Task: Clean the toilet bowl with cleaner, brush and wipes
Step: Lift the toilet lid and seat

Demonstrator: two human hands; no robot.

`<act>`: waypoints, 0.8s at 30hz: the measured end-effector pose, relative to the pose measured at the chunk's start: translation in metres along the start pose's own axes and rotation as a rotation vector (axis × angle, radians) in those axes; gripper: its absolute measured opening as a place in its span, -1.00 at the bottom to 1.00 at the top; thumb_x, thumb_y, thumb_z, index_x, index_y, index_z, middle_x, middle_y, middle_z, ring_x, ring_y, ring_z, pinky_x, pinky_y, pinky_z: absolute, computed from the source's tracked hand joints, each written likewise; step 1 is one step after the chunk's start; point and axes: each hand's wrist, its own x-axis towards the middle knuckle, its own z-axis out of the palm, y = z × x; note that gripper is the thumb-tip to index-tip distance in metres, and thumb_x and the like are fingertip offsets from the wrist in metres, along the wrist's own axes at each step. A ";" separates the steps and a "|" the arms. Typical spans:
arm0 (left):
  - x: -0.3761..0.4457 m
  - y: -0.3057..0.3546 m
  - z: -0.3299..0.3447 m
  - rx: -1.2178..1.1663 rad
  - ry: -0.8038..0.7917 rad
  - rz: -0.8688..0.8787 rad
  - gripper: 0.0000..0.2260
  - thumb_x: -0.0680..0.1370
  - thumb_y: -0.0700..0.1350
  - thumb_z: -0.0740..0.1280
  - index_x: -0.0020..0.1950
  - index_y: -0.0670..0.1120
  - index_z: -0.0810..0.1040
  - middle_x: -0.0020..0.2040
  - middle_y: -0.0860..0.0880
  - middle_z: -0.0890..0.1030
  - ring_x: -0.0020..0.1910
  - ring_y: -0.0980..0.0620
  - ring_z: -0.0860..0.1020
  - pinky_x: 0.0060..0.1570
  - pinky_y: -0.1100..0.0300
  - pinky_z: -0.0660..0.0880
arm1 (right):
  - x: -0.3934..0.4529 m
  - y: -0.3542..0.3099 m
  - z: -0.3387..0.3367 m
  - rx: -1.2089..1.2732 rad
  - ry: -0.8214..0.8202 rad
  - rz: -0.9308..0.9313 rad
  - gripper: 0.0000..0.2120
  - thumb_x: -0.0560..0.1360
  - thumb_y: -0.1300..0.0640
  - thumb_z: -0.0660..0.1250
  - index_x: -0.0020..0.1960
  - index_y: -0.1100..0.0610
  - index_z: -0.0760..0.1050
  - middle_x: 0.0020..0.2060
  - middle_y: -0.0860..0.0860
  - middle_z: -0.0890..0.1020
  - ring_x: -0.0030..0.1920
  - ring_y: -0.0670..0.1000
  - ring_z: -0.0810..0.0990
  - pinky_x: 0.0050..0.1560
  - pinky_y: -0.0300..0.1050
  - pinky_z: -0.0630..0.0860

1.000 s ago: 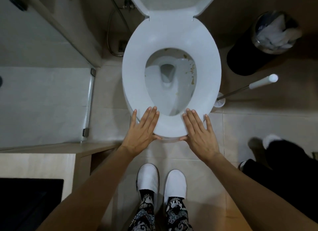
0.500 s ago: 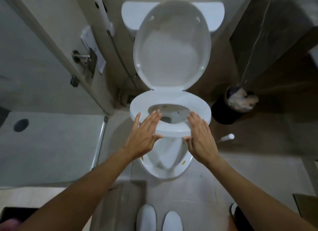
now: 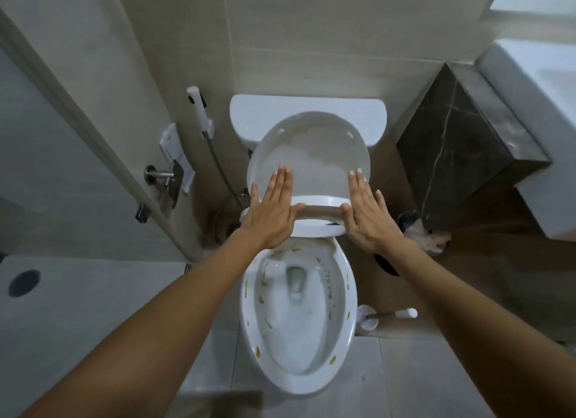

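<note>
We are seeing the seat (image 3: 314,222) raised higher than half a second ago, nearly against the lid (image 3: 311,155), with the stained oval porcelain bowl (image 3: 299,318) now fully exposed nearest us. Left hand (image 3: 269,210) and right hand (image 3: 366,213) are pressing it with straight fingers, thumbs hooked beneath. The brush (image 3: 391,314) is leaning at the right.

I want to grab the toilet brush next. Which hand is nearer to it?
Right. The right hand is on the raised seat's right edge, same side as the toilet brush on the floor; the left hand holds the opposite edge, farther away.
</note>
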 end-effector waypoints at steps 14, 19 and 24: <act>0.107 -0.019 -0.052 0.035 -0.036 -0.039 -0.42 0.64 0.13 -0.20 0.50 -0.15 -0.38 0.52 -0.09 -0.37 0.50 0.02 -0.33 0.42 -0.15 -0.31 | 0.113 0.010 -0.049 -0.006 -0.063 0.061 -0.40 0.65 -0.10 -0.21 0.54 0.14 -0.37 0.52 0.07 -0.33 0.52 0.02 -0.33 0.45 0.03 -0.34; 0.133 -0.023 -0.061 0.042 -0.059 -0.066 -0.42 0.64 0.14 -0.21 0.51 -0.14 -0.36 0.52 -0.09 -0.36 0.50 0.00 -0.33 0.41 -0.15 -0.32 | 0.137 0.012 -0.054 0.036 -0.074 0.097 -0.40 0.65 -0.11 -0.20 0.53 0.14 -0.38 0.52 0.07 -0.34 0.52 0.04 -0.34 0.47 0.10 -0.32; 0.154 -0.025 -0.066 0.016 -0.097 -0.130 -0.42 0.64 0.14 -0.21 0.51 -0.14 -0.35 0.52 -0.08 -0.36 0.50 0.01 -0.34 0.42 -0.15 -0.34 | 0.160 0.016 -0.057 0.071 -0.100 0.134 -0.37 0.64 -0.16 -0.20 0.53 0.11 -0.39 0.51 0.06 -0.37 0.51 0.06 -0.38 0.45 0.13 -0.35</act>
